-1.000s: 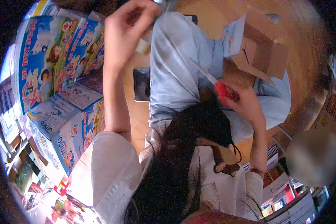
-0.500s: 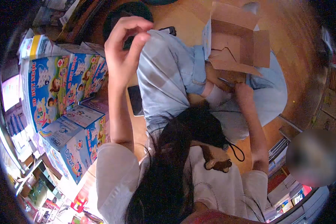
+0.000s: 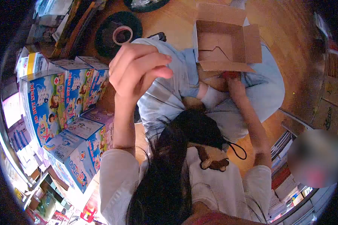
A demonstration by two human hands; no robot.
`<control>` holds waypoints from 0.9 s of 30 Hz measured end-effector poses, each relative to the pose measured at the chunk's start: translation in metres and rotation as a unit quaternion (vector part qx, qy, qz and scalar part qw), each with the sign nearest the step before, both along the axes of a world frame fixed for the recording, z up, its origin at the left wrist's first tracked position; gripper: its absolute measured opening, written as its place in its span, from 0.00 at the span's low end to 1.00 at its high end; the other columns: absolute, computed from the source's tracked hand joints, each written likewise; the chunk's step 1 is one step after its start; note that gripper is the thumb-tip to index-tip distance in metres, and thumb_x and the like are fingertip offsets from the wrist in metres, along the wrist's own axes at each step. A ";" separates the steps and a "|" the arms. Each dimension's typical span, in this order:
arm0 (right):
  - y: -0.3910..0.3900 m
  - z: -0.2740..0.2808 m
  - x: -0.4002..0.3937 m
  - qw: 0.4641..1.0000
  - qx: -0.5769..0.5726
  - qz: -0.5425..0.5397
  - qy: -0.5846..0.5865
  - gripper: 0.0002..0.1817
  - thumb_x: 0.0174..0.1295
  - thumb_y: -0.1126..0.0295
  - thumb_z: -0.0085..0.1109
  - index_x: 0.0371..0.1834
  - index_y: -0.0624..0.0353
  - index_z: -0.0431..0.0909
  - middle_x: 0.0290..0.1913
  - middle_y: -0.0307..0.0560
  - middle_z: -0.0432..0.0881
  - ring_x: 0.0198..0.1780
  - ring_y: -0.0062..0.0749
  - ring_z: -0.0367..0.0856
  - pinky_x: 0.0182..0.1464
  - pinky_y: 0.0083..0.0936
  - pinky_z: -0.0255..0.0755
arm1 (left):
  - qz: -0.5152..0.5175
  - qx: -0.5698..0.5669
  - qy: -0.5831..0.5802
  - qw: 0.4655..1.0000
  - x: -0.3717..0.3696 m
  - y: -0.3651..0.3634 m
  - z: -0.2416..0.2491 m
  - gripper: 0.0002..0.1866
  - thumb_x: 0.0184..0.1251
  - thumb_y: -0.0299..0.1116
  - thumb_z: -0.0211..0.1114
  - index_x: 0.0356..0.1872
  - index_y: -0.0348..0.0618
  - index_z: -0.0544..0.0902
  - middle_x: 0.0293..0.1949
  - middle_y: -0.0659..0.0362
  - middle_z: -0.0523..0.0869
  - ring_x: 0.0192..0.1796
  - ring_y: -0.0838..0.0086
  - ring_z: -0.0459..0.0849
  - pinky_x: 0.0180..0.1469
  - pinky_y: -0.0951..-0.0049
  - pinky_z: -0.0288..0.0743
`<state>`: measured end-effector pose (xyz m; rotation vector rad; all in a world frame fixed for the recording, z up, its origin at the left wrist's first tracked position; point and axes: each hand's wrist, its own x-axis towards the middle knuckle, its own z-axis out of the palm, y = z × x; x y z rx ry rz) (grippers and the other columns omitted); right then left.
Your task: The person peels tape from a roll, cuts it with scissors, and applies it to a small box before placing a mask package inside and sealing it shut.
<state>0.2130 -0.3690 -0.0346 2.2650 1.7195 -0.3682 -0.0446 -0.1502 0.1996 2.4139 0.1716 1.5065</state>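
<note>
My left hand (image 3: 139,69) is raised above my left knee. Its fingers curl in toward the thumb, and nothing shows in them. My right hand (image 3: 235,87) is low between my legs, closed around what look like red-handled scissors (image 3: 231,74). A thin shiny part points left from the grip; the cardboard box's flap partly hides this spot. Just beyond the right hand stands the open cardboard box (image 3: 229,41), its flaps spread and its inside facing me. A roll of tape (image 3: 122,35) rests in a dark round tray (image 3: 103,39) past my left hand.
Several blue printed cartons (image 3: 45,105) are stacked at my left, with an Umino box (image 3: 69,157) nearer. Stacks of books or papers (image 3: 281,144) and brown cartons (image 3: 330,108) line the right side. Another dark tray (image 3: 146,4) lies at the top.
My left hand has moved right and down, and its fingers have curled in more. The tape roll now shows behind it. My right hand has shifted slightly left, and the view has turned a little.
</note>
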 end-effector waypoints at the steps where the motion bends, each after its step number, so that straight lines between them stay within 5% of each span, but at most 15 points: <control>1: 0.004 0.012 -0.006 1.000 0.003 -0.014 0.000 0.10 0.58 0.68 0.46 0.34 0.60 0.76 0.26 0.53 0.79 0.29 0.44 0.80 0.29 0.36 0.74 | 0.001 0.002 0.003 1.000 0.002 -0.001 0.001 0.15 0.40 0.37 0.69 0.30 0.43 0.79 0.24 0.61 0.79 0.24 0.72 0.77 0.25 0.77 0.69; 3: 0.021 0.067 -0.026 0.999 0.008 -0.038 0.001 0.11 0.59 0.66 0.46 0.32 0.60 0.76 0.24 0.52 0.78 0.26 0.41 0.79 0.27 0.33 0.73 | 0.006 0.003 0.012 1.000 0.004 -0.005 0.003 0.14 0.40 0.37 0.69 0.30 0.45 0.79 0.24 0.62 0.79 0.24 0.72 0.76 0.25 0.77 0.69; 5: 0.040 0.125 -0.048 0.967 0.133 -0.087 0.199 0.14 0.60 0.61 0.47 0.29 0.59 0.76 0.21 0.47 0.76 0.21 0.33 0.75 0.23 0.26 0.68 | 0.010 0.023 0.054 0.998 0.004 -0.007 0.001 0.14 0.39 0.37 0.69 0.30 0.47 0.80 0.24 0.63 0.78 0.24 0.73 0.76 0.25 0.77 0.70; 9: 0.056 0.187 -0.073 0.740 0.238 -0.241 0.581 0.19 0.60 0.53 0.48 0.24 0.58 0.74 0.19 0.36 0.72 0.18 0.17 0.65 0.19 0.15 0.56 | -0.018 0.064 0.099 0.993 0.015 -0.014 -0.007 0.14 0.36 0.36 0.70 0.29 0.49 0.80 0.25 0.65 0.78 0.24 0.74 0.76 0.25 0.77 0.70; 12: 0.060 0.218 -0.074 0.667 0.166 -0.234 0.688 0.19 0.61 0.55 0.49 0.25 0.61 0.77 0.23 0.36 0.77 0.27 0.18 0.72 0.32 0.17 0.67 | -0.034 0.084 0.134 0.987 0.019 -0.021 -0.008 0.13 0.36 0.36 0.68 0.28 0.49 0.80 0.26 0.65 0.77 0.25 0.75 0.76 0.25 0.78 0.71; 18: 0.066 0.208 -0.082 0.696 0.132 -0.188 0.680 0.15 0.56 0.58 0.58 0.25 0.61 0.76 0.23 0.32 0.75 0.27 0.12 0.70 0.30 0.14 0.65 | -0.049 0.100 0.148 0.983 0.026 -0.026 -0.014 0.12 0.36 0.35 0.66 0.27 0.48 0.79 0.27 0.65 0.77 0.27 0.76 0.76 0.26 0.78 0.71; 27: 0.063 0.196 -0.077 0.672 0.165 -0.207 0.692 0.10 0.55 0.65 0.58 0.26 0.60 0.75 0.24 0.32 0.75 0.26 0.12 0.70 0.29 0.13 0.65 | -0.038 0.109 0.180 0.977 0.027 -0.023 -0.016 0.13 0.35 0.33 0.64 0.29 0.52 0.80 0.29 0.66 0.78 0.27 0.76 0.76 0.26 0.79 0.71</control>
